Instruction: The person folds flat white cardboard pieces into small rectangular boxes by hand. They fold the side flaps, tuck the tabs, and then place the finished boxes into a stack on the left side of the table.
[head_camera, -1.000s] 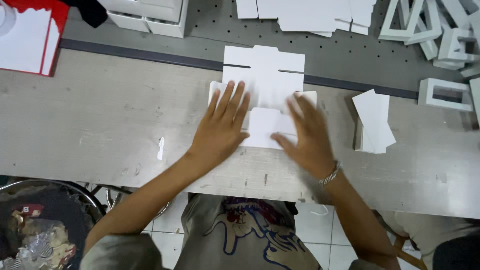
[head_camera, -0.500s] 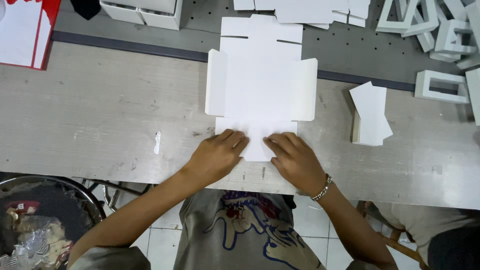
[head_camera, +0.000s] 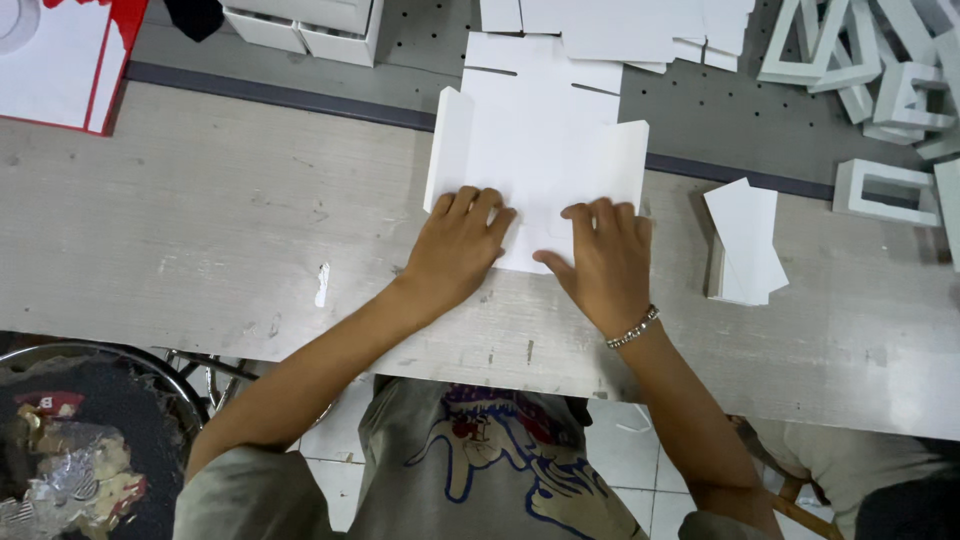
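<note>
Item: white die-cut cardboard blank (head_camera: 545, 130), flat, with slits along its far edge and both side flaps folded upright; it lies at the far middle of the pale wood-grain table (head_camera: 200, 230), its far end reaching over onto the grey perforated surface (head_camera: 720, 110). Left hand (head_camera: 458, 245): palm down, fingers spread flat on the near left part of the blank, pressing, gripping nothing. Right hand (head_camera: 600, 260): likewise flat on the near right part, a beaded bracelet (head_camera: 634, 328) at the wrist; the hands lie side by side, a little apart. Surroundings: small stack of white cards (head_camera: 745, 243) right of the hands; white folded frames (head_camera: 880, 70) far right; red-and-white sheet (head_camera: 60, 55) far left; white boxes (head_camera: 310, 25) at the far edge.
</note>
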